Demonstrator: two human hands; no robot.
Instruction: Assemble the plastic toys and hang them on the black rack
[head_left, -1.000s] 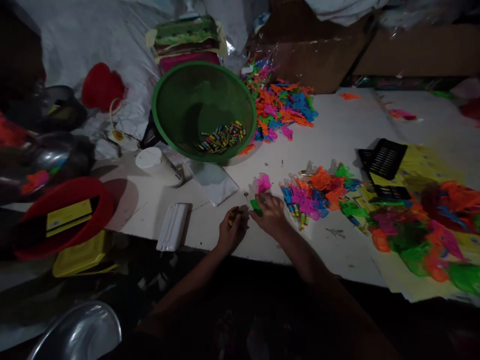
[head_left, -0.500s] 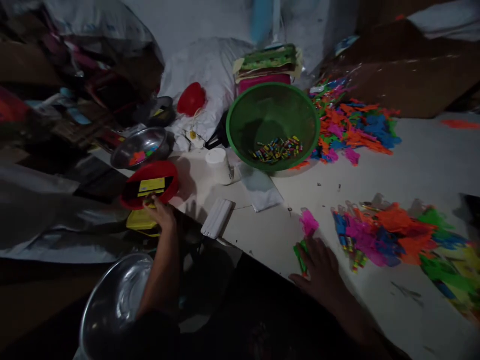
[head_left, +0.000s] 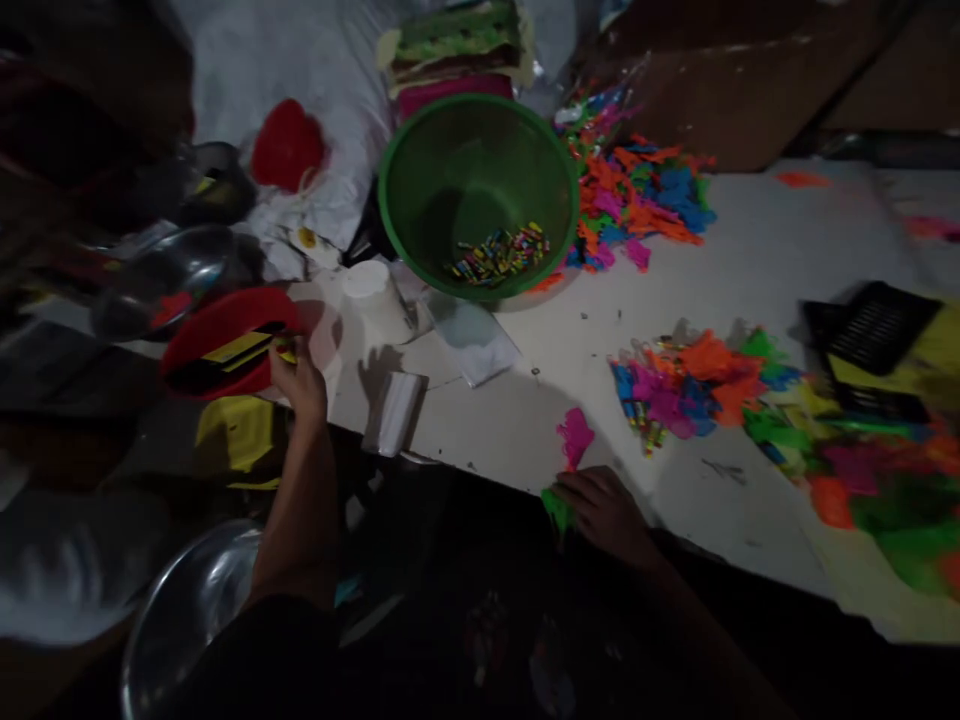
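Observation:
At the right edge of a red bowl (head_left: 289, 312), my left hand (head_left: 300, 382) is closed on a small yellow and red piece (head_left: 286, 350). Yellow and black cards (head_left: 238, 351) lie inside that bowl. By the table's front edge my right hand (head_left: 600, 508) is closed on a green plastic piece (head_left: 558, 510). A pink plastic piece (head_left: 576, 437) touches the table just above its fingers. Beyond both hands stands a green basin (head_left: 465, 150) with many small striped tubes (head_left: 504, 256) in it.
A white cup (head_left: 377, 303) and a white block (head_left: 396, 413) stand between the hands. Piles of colourful plastic pieces (head_left: 664, 395) lie on the table (head_left: 675, 290) at right. Metal bowls (head_left: 191, 610) and a yellow container (head_left: 236, 435) are at left.
The view has shifted right and down. My right hand has closed on the green piece and drawn it to the table's edge. My left hand has moved to the red bowl's right side.

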